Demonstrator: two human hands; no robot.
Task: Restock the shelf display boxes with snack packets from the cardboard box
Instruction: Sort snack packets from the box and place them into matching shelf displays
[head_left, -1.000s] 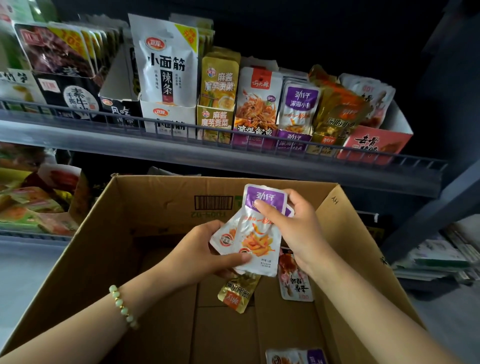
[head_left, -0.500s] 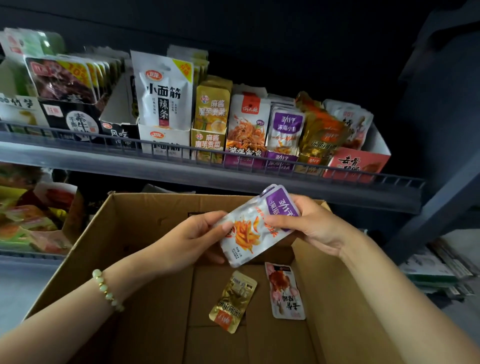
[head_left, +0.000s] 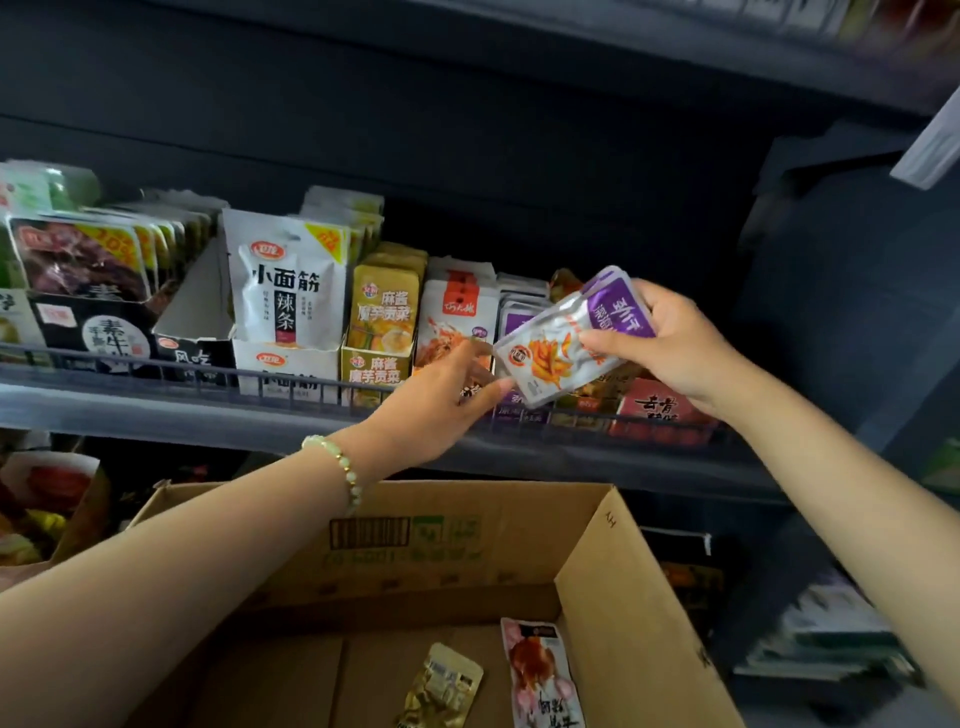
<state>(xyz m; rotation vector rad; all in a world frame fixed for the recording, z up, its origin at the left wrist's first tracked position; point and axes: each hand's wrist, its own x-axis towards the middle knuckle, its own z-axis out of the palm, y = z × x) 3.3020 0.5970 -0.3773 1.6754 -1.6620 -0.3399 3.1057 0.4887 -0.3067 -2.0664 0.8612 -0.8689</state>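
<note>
My right hand (head_left: 675, 353) grips a small stack of white and purple snack packets (head_left: 556, 348) by their purple top, tilted, in front of the shelf. My left hand (head_left: 436, 410) reaches up with straight fingers; its fingertips touch the stack's lower left corner, in front of the purple display box (head_left: 519, 413). That box stands on the shelf and holds matching purple packets (head_left: 519, 317). Below, the open cardboard box (head_left: 467, 545) holds a gold packet (head_left: 441, 686) and a pink and white packet (head_left: 540, 675) on its floor.
A row of display boxes fills the grey shelf (head_left: 156, 410) behind a low wire rail: white noodle-snack box (head_left: 285, 364), yellow box (head_left: 376, 364), red box (head_left: 654, 410). More snack packets (head_left: 47, 499) lie on the lower shelf at left. A dark upright (head_left: 857, 312) stands at right.
Both hands rose out of the cardboard box to shelf height with the purple packets. My left hand let go of the stack and now only touches its corner with its fingertips.
</note>
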